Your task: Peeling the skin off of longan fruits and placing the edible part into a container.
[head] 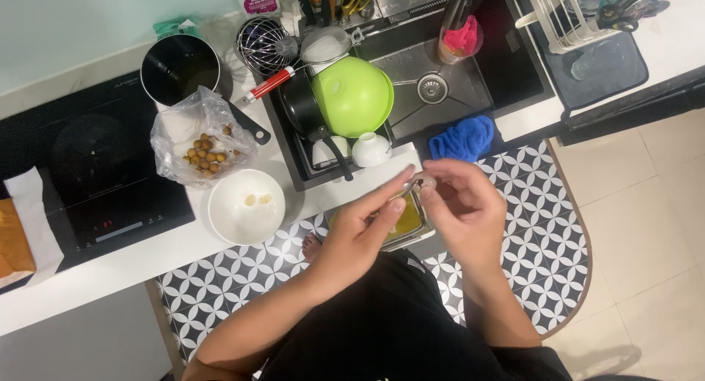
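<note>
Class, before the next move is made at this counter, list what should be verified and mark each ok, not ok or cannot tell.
1. Small fruit pinched by both hands: left hand, right hand: ok.
2. Hands are over the yellow-lined bin: ok.
3. White bowl within reach, two peeled pieces inside: ok.
4. Bag of fruit open on the counter: ok.
5. Peel fully off: cannot tell.
</note>
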